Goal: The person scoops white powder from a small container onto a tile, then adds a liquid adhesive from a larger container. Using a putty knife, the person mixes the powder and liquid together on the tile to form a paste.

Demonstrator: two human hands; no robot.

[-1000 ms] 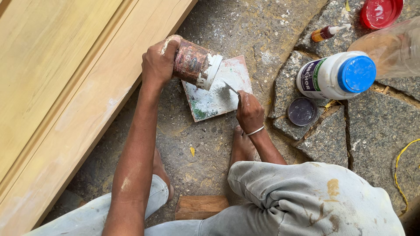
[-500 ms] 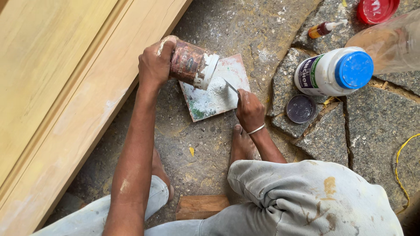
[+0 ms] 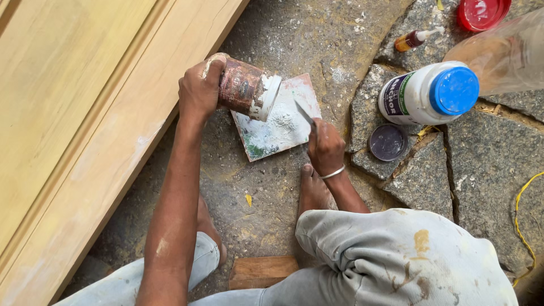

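Note:
My left hand (image 3: 198,90) grips a stained brown jar (image 3: 245,88), tipped on its side with its white-crusted mouth over a square tile (image 3: 277,122). A small heap of white powder (image 3: 281,120) lies on the tile just below the jar's mouth. My right hand (image 3: 325,148), with a metal bangle at the wrist, holds a small putty knife (image 3: 305,112) whose blade rests at the right edge of the powder. My bare foot (image 3: 313,190) is planted just under that hand.
A long pale wooden panel (image 3: 73,124) fills the left side. On the stone floor to the right lie a white bottle with a blue cap (image 3: 428,93), a dark round lid (image 3: 387,142), a small glue bottle (image 3: 416,38), a red lid (image 3: 483,12) and a yellow cord (image 3: 524,212).
White powder has come out of the tipped jar onto the tile. My right hand with the knife has shifted slightly beside the heap.

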